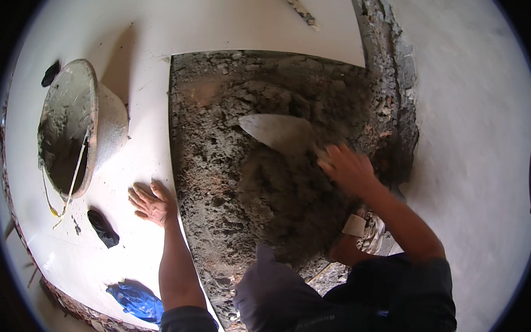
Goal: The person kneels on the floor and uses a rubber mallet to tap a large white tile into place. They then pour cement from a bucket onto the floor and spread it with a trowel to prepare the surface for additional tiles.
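Observation:
My right hand [348,170] grips a pointing trowel [278,132] by its handle, which the fingers mostly hide. The grey blade lies over a rough bed of dark, crumbly mortar [204,158], its tip toward the left. Whether the blade touches the mortar I cannot tell; the hand is slightly blurred. With fingers spread, my left hand [152,204] rests flat on the white floor tile [139,252], just left of the bed's edge.
A mortar-smeared bucket [114,122] with wet mortar inside stands tilted at left. Two black items [103,228] and a blue crumpled bag [135,300] lie on the tiles. A mortar-caked strip [303,13] lies at the far side. A plastered wall [471,144] rises at right.

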A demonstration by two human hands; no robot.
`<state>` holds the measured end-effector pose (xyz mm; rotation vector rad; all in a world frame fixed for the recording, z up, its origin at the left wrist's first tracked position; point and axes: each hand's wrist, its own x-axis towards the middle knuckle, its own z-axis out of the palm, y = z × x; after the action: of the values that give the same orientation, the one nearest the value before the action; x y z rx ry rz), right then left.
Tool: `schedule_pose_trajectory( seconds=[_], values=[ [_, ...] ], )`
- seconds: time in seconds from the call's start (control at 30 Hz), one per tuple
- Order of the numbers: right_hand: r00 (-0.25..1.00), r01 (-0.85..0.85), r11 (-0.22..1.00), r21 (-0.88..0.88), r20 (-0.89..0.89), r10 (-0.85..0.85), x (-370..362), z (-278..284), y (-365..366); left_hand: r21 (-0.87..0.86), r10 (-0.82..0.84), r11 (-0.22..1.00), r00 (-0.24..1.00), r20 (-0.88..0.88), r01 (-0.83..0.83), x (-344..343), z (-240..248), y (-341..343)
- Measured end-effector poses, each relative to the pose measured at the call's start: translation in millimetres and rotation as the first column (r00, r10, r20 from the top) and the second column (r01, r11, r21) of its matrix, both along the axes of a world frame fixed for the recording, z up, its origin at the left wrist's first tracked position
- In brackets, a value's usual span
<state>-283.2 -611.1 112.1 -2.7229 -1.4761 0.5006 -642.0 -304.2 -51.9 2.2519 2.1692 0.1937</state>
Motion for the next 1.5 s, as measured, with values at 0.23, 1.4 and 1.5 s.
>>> schedule_pose_trajectory(
  seconds=[0.23,1.4,1.5],
  values=[
    [0.967,0.24,0.95,-0.198,-0.037,-0.252,33.0,-32.3,86.0,-0.065,0.027,0.997,0.998,-0.048,-0.03,2.0,5.3,0.5],
    [0.845,0.21,0.888,-0.41,-0.381,-0.376,-32.0,40.4,239.7,-0.208,0.075,0.975,0.997,-0.02,-0.078,11.0,23.8,1.6],
    [0.777,0.323,0.894,-0.31,-0.453,-0.438,-17.3,26.5,273.9,-0.214,0.069,0.974,0.997,-0.023,-0.072,11.2,25.6,1.9]
  ],
)
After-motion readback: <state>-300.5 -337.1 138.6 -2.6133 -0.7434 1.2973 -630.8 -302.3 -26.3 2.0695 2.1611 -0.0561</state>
